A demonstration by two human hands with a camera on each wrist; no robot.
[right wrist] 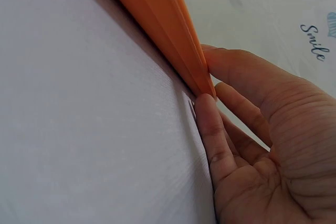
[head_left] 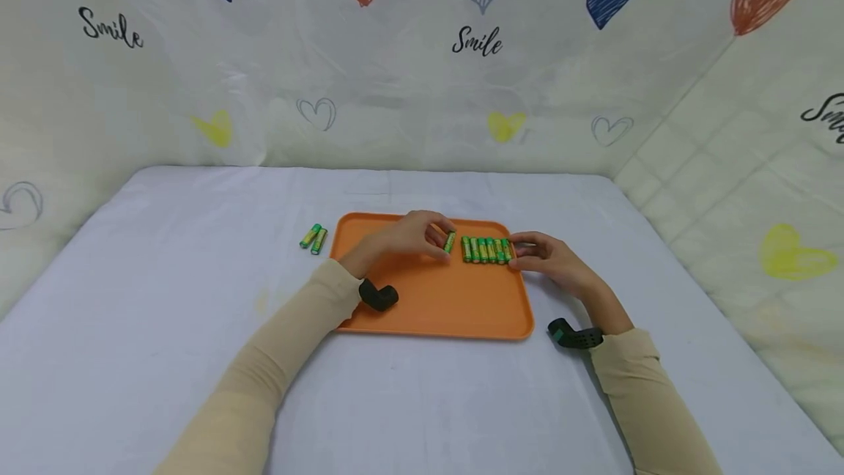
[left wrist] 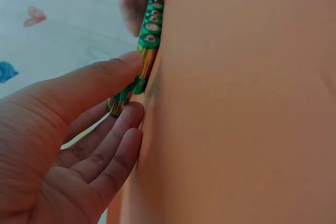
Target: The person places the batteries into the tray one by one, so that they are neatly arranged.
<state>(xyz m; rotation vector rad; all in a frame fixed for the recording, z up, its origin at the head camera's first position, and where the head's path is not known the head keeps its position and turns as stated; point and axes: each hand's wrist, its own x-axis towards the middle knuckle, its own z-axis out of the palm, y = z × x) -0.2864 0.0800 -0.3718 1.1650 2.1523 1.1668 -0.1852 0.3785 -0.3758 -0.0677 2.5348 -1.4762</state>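
Note:
Between thumb and fingertips, my left hand (head_left: 415, 234) pinches one green-and-gold battery (head_left: 450, 242), held tilted over the orange tray (head_left: 428, 306). Right of it, several like batteries (head_left: 486, 250) stand side by side in a row at the tray's right side. The left wrist view shows the ends of the row (left wrist: 151, 27) just past my left thumb, with part of the held battery (left wrist: 115, 106) hidden by fingers. My right hand (head_left: 550, 261) is at the row's far end, its loosely bent fingers (right wrist: 212, 129) touching the tray's right rim.
Two more batteries (head_left: 313, 238) lie on the white tablecloth (head_left: 198, 277) left of the tray. A wall covering (head_left: 409, 79) printed with hearts hangs behind the table. Black wrist devices (head_left: 575, 336) sit on both wrists.

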